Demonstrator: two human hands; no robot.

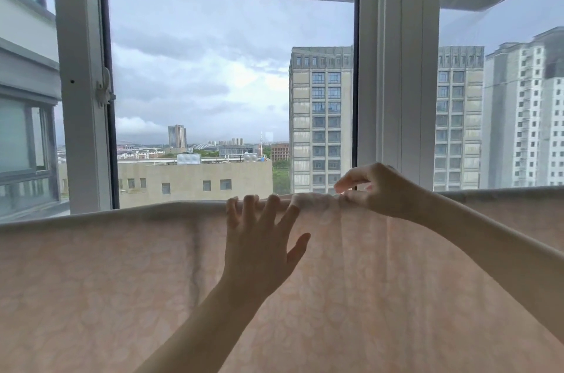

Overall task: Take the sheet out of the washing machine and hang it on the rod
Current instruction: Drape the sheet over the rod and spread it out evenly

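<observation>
Head view: the sheet hangs over the rod, which it hides. My left hand lies flat, fingers spread; my right hand pinches the bunched top fold. I should ease that bunch sideways, smoothing evenly.

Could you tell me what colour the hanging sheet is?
Pale pink sheet with a faint lighter pattern, head view.

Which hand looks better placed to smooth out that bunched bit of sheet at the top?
Probably the right hand: it already pinches the bunched sheet, while the left hand lies flat beside it.
</observation>
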